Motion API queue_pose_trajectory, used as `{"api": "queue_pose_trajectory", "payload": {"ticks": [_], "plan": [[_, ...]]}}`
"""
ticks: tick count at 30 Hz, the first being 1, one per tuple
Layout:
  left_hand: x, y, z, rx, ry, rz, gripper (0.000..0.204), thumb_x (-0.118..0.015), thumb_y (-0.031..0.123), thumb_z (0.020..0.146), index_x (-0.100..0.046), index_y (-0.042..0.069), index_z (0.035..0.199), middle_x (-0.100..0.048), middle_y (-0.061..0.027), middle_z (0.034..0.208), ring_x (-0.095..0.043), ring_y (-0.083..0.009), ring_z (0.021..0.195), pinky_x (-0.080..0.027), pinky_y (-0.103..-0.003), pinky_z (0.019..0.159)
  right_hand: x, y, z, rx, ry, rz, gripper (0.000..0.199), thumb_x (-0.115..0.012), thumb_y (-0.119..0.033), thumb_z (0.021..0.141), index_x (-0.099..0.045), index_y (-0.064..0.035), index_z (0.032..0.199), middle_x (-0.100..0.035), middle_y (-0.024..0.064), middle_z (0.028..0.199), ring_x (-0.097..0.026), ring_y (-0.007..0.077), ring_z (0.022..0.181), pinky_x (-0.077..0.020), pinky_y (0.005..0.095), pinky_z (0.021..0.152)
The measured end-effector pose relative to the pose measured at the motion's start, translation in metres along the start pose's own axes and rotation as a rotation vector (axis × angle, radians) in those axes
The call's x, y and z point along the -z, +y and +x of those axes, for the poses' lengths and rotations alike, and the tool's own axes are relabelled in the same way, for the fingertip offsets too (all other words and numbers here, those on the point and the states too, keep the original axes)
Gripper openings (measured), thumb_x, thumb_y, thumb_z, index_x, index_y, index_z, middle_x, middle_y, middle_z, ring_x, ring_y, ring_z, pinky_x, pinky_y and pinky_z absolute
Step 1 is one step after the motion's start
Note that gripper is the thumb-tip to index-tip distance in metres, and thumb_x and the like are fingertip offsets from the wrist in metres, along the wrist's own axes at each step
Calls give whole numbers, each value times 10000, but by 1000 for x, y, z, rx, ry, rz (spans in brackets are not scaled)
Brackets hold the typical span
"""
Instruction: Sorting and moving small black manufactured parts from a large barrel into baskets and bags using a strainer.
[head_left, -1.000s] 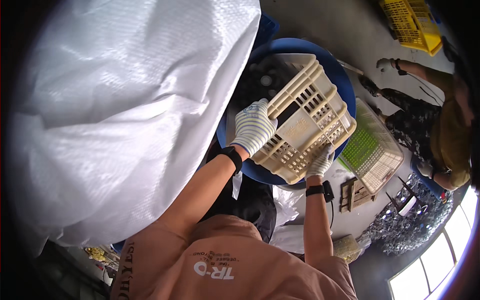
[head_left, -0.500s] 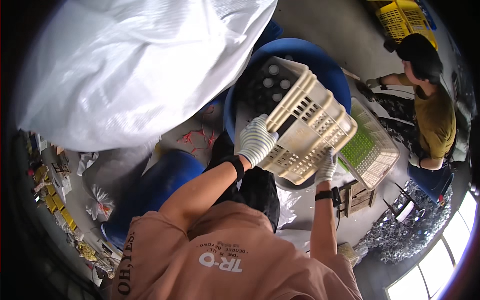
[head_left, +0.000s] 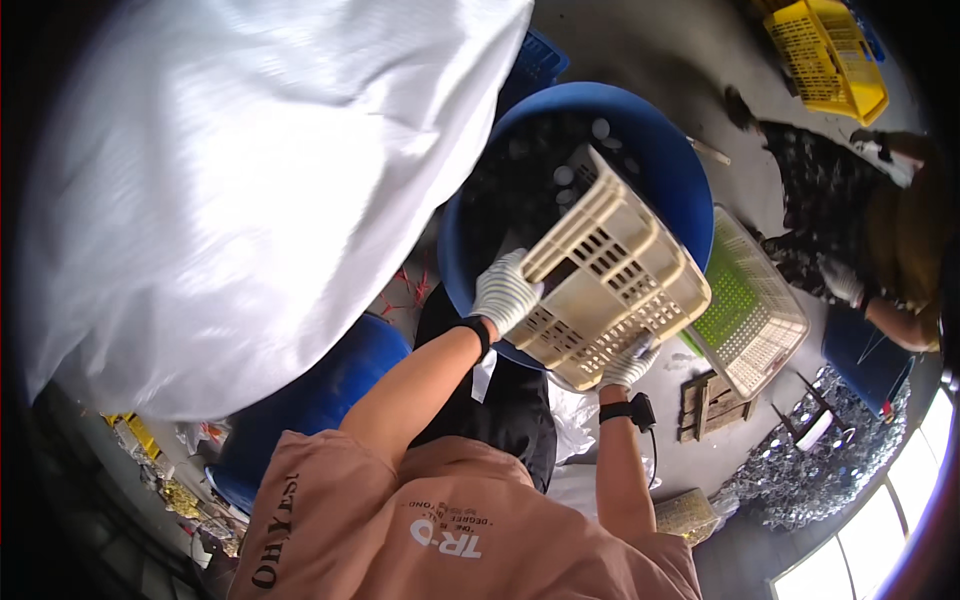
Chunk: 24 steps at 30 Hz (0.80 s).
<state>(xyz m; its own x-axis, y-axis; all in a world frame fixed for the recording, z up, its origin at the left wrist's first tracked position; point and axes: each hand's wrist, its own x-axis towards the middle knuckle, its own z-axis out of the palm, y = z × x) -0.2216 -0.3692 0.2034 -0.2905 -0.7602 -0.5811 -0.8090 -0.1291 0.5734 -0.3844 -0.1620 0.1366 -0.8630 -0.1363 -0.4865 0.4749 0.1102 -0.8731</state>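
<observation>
- Both hands wear knitted gloves with pale stripes; the left hand [head_left: 507, 290] is curled around the rim of a cream crate [head_left: 628, 285], and the right hand [head_left: 628, 364] grasps its lower edge.
- The crate, rigid ribbed plastic pierced with rows of slots and small holes, is tilted between the hands, over a round, smooth-walled blue tub [head_left: 688, 165].
- Beyond the left hand, inside the tub, lie dark contents with pale round pieces [head_left: 563, 175], blurred; the crate hides part of them.
- To the left of the left hand, a large, creased white woven sack [head_left: 250, 210] bulges close, blocking much of that side and overlapping a smooth blue barrel [head_left: 315, 395].
- Right of the right hand, a pale perforated basket [head_left: 770, 345] with a bright green part leans at an angle, near a slatted wooden pallet [head_left: 712, 405].
- Farther right spreads a glittering, tangled silvery heap [head_left: 815, 460].
- Beyond the basket is another person [head_left: 825, 185] in dark patterned trousers and gloves; a yellow slotted crate [head_left: 828, 60] stands farther off.
</observation>
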Motion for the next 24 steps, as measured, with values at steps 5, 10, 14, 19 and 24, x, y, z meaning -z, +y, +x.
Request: {"api": "queue_pose_trajectory", "payload": {"ticks": [5,10,14,19,24], "plan": [[-7,-48,51,88,57,-191,351,-688,152,724,-670,65,1064,-700,-193,948,-670,-350,908,-530,-386,818,-42,28,9,61,-23,-338,515,-560,-278,992,-346,-72,1413,-539,83,1231,-523,187,1023,-463,316,894],[9,-29,38,92,-5,-341,354,-730,109,710,-681,48,1056,-722,-131,955,-690,-275,875,-528,-364,814,-59,-38,38,31,-267,-369,264,-609,-269,970,-534,-47,1091,-586,21,932,-492,113,829,-451,280,761],[47,43,-8,8,75,-281,332,-711,142,707,-679,54,1025,-717,-135,908,-686,-294,832,-530,-371,785,-43,-98,31,-20,-233,-27,268,-648,-268,947,-546,-68,1093,-583,-23,962,-491,81,833,-452,221,711],[83,105,-49,-158,146,-108,243,-683,200,719,-645,58,913,-682,-182,843,-663,-365,822,-529,-432,761,-28,-164,-8,15,-219,104,329,-683,-331,912,-560,-72,1073,-610,-1,958,-568,102,828,-502,253,702],[85,112,-42,-224,265,63,273,-670,244,763,-619,40,937,-673,-203,892,-653,-385,860,-522,-470,773,-37,-139,0,10,-184,-4,549,-640,-543,882,-577,-76,1164,-616,16,1001,-572,140,883,-497,304,769]]}}
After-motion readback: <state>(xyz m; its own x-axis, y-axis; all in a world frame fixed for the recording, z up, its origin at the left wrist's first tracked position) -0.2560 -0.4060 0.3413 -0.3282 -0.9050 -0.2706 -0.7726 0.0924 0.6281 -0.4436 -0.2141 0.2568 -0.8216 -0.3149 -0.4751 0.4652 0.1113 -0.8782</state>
